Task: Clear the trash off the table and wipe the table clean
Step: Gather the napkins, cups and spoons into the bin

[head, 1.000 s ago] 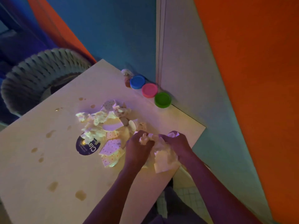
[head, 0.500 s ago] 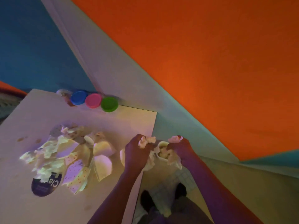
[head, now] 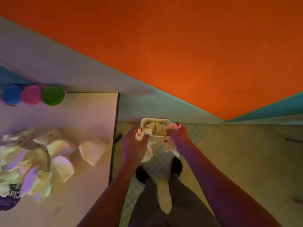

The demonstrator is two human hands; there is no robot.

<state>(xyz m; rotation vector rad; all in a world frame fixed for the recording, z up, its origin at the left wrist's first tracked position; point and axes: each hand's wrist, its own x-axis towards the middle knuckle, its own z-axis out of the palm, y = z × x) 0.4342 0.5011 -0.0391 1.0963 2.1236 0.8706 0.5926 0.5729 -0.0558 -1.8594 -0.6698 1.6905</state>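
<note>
Label [head: 9,196]: dark round, partly readable "Cla". Left hand [head: 134,143], right hand [head: 178,136]: each grips crumpled paper [head: 140,134] over rectangular bin [head: 155,120]. Table [head: 85,115]: torn scraps [head: 62,167].

Crumpled paper scraps [head: 41,163], smooth table [head: 91,112]

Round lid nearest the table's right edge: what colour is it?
Green, beside a pink lid; clearest in the head view.
</note>
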